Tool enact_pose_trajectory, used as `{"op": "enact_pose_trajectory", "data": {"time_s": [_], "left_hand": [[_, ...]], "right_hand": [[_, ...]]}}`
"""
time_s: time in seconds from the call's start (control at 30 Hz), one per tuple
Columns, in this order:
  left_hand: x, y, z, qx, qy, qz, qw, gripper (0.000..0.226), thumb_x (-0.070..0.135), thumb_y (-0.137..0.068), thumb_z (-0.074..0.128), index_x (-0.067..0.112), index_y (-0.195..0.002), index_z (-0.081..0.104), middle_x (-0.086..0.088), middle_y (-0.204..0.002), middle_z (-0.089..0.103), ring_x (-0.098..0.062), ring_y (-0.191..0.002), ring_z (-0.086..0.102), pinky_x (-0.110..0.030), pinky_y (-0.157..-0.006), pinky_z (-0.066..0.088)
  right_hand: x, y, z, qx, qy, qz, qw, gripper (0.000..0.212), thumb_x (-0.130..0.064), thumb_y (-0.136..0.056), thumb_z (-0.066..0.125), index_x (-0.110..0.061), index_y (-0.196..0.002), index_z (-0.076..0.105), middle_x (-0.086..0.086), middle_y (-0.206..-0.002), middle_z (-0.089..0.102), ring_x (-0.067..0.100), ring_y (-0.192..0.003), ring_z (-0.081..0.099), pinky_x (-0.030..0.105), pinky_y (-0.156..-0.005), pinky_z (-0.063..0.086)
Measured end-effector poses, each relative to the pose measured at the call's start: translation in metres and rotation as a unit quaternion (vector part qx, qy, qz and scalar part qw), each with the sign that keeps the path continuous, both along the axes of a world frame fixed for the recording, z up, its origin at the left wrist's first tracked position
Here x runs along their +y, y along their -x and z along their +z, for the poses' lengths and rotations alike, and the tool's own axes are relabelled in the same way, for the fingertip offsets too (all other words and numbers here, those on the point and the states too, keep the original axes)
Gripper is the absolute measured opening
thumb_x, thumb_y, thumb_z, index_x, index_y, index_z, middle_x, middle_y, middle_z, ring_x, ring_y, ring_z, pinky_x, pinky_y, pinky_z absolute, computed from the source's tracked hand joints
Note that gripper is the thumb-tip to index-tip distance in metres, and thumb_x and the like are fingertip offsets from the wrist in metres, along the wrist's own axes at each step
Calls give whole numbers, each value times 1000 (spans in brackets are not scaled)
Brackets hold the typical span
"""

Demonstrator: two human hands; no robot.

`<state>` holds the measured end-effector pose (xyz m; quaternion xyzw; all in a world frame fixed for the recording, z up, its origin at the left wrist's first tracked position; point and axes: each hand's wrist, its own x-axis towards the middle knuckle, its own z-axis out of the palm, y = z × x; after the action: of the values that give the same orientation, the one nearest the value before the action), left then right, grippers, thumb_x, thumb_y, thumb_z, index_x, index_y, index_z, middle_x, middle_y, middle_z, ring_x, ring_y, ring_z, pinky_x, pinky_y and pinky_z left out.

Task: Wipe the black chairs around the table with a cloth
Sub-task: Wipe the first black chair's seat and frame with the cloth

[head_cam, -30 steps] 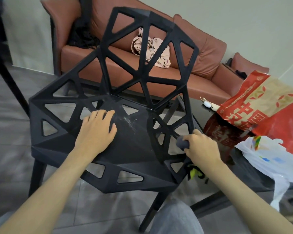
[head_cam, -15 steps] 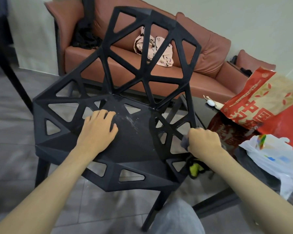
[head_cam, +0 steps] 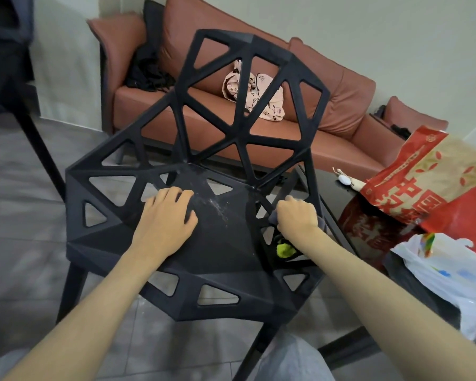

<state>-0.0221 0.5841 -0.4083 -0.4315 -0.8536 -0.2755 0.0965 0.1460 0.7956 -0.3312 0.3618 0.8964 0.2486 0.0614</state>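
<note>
Containers: a red and tan printed bag (head_cam: 434, 185) is seen lying on the dark table (head_cam: 333, 185) at the right, with a white plastic bag (head_cam: 448, 273) in front of it; what is inside either cannot be told.
Chair: a black chair (head_cam: 231, 243) with triangular cut-outs is placed in the middle of the view, its backrest rising on the far side toward a brown sofa (head_cam: 209, 105) and its front edge turned to the camera.
Seat: pale dusty streaks are seen near its centre.
Left hand (head_cam: 165, 218): laid palm-down on the seat, fingers loosely bent with the tips on the surface; nothing is held.
Right hand (head_cam: 297, 215): curled round a dark grey cloth (head_cam: 273, 221), which is pressed against the lattice of the chair's right side.
Cloth: mostly hidden by the fingers, so no long axis can be told; a yellow-green patch (head_cam: 284, 249) is seen below the wrist, and whether it belongs to the cloth cannot be told.
Sofa: a pink patterned fabric (head_cam: 261, 97) is lying on the cushion, and a black garment (head_cam: 149, 70) is bunched at the left end.
</note>
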Motion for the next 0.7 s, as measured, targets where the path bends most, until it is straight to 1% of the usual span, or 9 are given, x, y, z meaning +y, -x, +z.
{"op": "enact_pose_trajectory", "data": {"time_s": [0.1, 0.17, 0.23, 0.33, 0.4, 0.47, 0.5, 0.6, 0.7], "left_hand": [[-1, 0, 1, 4, -3, 2, 1000, 43, 33, -100, 56, 17, -139, 57, -4, -135, 59, -27, -128, 53, -45, -102, 44], [-1, 0, 1, 7, -3, 2, 1000, 42, 33, -100, 56, 17, -138, 57, -5, -134, 59, -27, -127, 54, -45, -101, 44], [-1, 1, 0, 3, 0, 6, 1000, 42, 33, -99, 56, 16, -138, 58, -5, -133, 60, -28, -126, 54, -46, -101, 44], [-2, -1, 1, 0, 4, 10, 1000, 42, 34, -99, 56, 16, -137, 58, -5, -131, 60, -28, -124, 54, -46, -99, 44], [-3, -2, 3, 0, 2, 7, 1000, 41, 34, -99, 56, 17, -137, 58, -4, -131, 60, -27, -124, 54, -45, -99, 44], [-4, -2, 3, -1, -2, 5, 1000, 41, 33, -99, 56, 17, -136, 59, -4, -131, 60, -27, -124, 54, -45, -98, 44], [-4, -2, 4, 0, -2, 5, 1000, 40, 33, -99, 56, 17, -136, 59, -4, -131, 60, -27, -124, 54, -45, -98, 44], [-3, -1, 3, 7, -1, -1, 1000, 40, 33, -99, 56, 15, -135, 59, -5, -131, 60, -29, -124, 55, -46, -97, 45], [-4, 0, 2, 1, 1, -4, 1000, 41, 33, -99, 56, 15, -136, 59, -6, -131, 60, -29, -125, 54, -46, -98, 45]], "right_hand": [[10, -9, 21, -9, -82, 13, 996, 20, -17, -99, 61, -13, -117, 67, 9, -120, 57, 33, -109, 61, 38, -73, 42], [22, -19, 43, 14, -120, 1, 993, 18, -21, -98, 62, -14, -114, 68, 9, -116, 59, 33, -106, 63, 38, -72, 43], [32, -31, 58, 21, -133, -8, 991, 15, -18, -96, 63, -15, -109, 70, 8, -111, 60, 33, -102, 64, 37, -73, 45], [30, -34, 53, 24, -123, -2, 992, 16, -13, -94, 62, -15, -106, 71, 7, -108, 58, 32, -99, 64, 38, -69, 48], [20, -27, 37, 26, -82, 11, 996, 15, -13, -95, 61, -13, -107, 70, 7, -112, 58, 32, -103, 64, 39, -67, 43], [12, -19, 17, 11, -45, 28, 999, 18, -15, -95, 61, -14, -112, 69, 6, -116, 58, 30, -109, 63, 39, -69, 45], [12, -17, 11, 0, -44, 38, 998, 20, -16, -95, 62, -15, -114, 69, 5, -117, 57, 30, -111, 62, 40, -71, 47], [21, -29, 17, -3, -44, 32, 998, 21, -19, -95, 63, -20, -115, 71, 4, -117, 54, 31, -112, 56, 39, -69, 42], [19, -50, 28, 14, -37, 14, 999, 21, -23, -93, 67, -27, -113, 72, 1, -113, 49, 29, -109, 55, 39, -66, 41]]}}
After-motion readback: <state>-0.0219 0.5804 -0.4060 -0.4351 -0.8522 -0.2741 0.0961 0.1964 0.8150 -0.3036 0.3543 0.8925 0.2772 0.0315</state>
